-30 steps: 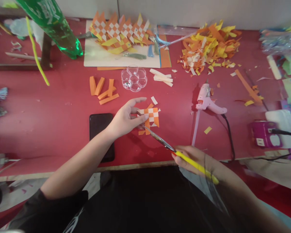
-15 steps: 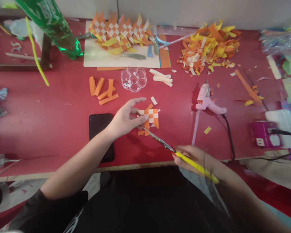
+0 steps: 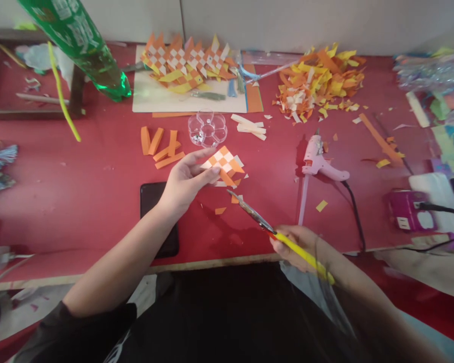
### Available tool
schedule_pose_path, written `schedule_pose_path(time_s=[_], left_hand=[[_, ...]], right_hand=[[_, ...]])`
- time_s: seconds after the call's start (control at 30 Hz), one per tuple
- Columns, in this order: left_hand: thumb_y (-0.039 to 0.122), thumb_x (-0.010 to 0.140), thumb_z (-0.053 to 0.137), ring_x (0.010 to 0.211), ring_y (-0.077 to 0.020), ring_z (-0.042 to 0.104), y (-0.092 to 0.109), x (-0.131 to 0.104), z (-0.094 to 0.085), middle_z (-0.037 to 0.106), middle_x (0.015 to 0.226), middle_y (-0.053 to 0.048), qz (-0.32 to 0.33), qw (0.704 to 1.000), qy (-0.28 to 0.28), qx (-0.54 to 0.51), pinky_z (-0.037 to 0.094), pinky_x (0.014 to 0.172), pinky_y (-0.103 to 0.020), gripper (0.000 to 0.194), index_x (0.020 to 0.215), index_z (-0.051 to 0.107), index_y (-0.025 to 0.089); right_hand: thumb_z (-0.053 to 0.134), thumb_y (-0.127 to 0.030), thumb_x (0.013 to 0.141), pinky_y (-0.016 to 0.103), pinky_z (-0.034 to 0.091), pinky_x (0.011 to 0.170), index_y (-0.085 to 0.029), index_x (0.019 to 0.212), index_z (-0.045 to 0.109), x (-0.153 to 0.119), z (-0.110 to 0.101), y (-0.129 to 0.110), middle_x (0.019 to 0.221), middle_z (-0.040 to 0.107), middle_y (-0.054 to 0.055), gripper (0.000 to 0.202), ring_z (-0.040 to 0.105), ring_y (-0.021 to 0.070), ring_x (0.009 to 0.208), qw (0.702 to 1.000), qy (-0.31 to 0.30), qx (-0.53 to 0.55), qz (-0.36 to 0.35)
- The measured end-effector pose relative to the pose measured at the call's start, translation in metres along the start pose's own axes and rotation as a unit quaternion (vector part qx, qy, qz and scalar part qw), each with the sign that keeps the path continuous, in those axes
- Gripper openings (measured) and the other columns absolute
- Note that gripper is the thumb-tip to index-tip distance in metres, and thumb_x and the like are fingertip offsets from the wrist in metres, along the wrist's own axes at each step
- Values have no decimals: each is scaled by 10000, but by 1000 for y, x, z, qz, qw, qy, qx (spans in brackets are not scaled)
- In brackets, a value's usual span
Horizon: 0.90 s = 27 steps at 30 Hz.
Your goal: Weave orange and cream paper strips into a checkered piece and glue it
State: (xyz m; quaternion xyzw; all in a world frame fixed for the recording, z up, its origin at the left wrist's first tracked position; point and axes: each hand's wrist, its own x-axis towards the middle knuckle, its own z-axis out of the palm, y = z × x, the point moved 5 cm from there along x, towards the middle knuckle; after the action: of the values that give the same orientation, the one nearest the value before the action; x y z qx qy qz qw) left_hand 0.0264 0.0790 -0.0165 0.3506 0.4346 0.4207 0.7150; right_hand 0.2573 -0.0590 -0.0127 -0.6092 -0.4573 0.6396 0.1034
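Observation:
Between the thumb and fingers of my left hand (image 3: 183, 182) is a small woven paper fish (image 3: 226, 162) in orange and white checks, tilted above the table. My right hand (image 3: 295, 247) is wrapped round the yellow handle of a pair of scissors (image 3: 255, 214). The blades look closed and point up-left, a little below the woven piece and apart from it. Small paper offcuts (image 3: 220, 210) lie on the red table under and around the blades. A black phone (image 3: 153, 197) lies partly hidden beneath my left forearm.
Orange strips (image 3: 169, 161), white strips (image 3: 249, 126) and a clear flower-shaped palette (image 3: 207, 128) lie ahead. Finished woven fish (image 3: 189, 58) rest on a white board (image 3: 155, 103). A pink glue gun (image 3: 318, 159) stands right, near a scrap pile (image 3: 321, 80). A green bottle (image 3: 87, 50) stands left.
My left hand has lifted the woven piece up and away from the scissors and turned it to a diamond angle. An orange offcut now lies near the blade tips. My right hand has barely moved.

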Motion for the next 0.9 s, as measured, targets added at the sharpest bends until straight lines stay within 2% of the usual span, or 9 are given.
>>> schedule_pose_path(time_s=[0.13,0.23,0.3,0.4,0.57,0.7,0.8,0.9], left_hand=[[269,736,806,655,-53,629,-5,3,-2,671,736,56,-54,995,-22,-83,564,726,-176,203,873,669,206],[344,708,824,705,-87,655,-6,1,2,648,704,38,-74,992,-72,-77,574,768,-219,250,740,633,185],[338,718,819,696,-93,649,-9,-2,5,638,698,20,-96,987,-111,-61,575,787,-238,241,754,652,168],[326,763,786,682,-95,640,-14,-6,7,637,731,14,-121,982,-142,-37,586,754,-254,203,822,661,178],[324,762,786,699,-99,641,-15,-8,7,635,754,10,-148,975,-166,3,580,724,-242,212,802,642,173],[339,779,771,678,-80,607,-13,-8,8,605,720,24,-133,977,-165,32,555,733,-225,226,778,624,167],[354,772,774,686,-97,602,-12,-8,10,614,721,10,-115,979,-156,61,549,725,-242,248,753,618,161],[352,761,783,700,-116,601,-12,-8,10,635,721,-8,-95,982,-140,86,540,725,-256,253,727,623,159]], right_hand=[[451,-790,785,234,227,393,-225,649,358,-3,5,-18,452,316,-80,588,281,62,380,999,29,19,17],[384,-840,770,226,236,381,-228,690,366,0,12,-24,448,309,-94,617,264,56,361,999,24,41,23],[394,-817,788,228,221,381,-229,695,366,5,15,-24,458,306,-90,597,259,58,371,999,25,24,13],[511,-705,816,242,181,414,-225,662,352,11,16,-22,510,287,-74,528,250,67,435,999,43,-17,-24],[585,-584,829,243,167,480,-213,642,281,19,17,-11,604,227,-64,515,207,74,546,993,82,-72,-38],[592,-571,835,234,182,489,-204,653,314,17,21,-13,618,264,-62,495,235,73,557,991,71,-95,-55],[561,-640,830,216,185,442,-203,668,362,12,29,-15,584,290,-70,507,252,58,493,998,31,1,-57],[397,-732,865,197,182,367,-202,760,436,9,42,-12,528,323,-89,541,247,41,376,987,-28,155,-32]])
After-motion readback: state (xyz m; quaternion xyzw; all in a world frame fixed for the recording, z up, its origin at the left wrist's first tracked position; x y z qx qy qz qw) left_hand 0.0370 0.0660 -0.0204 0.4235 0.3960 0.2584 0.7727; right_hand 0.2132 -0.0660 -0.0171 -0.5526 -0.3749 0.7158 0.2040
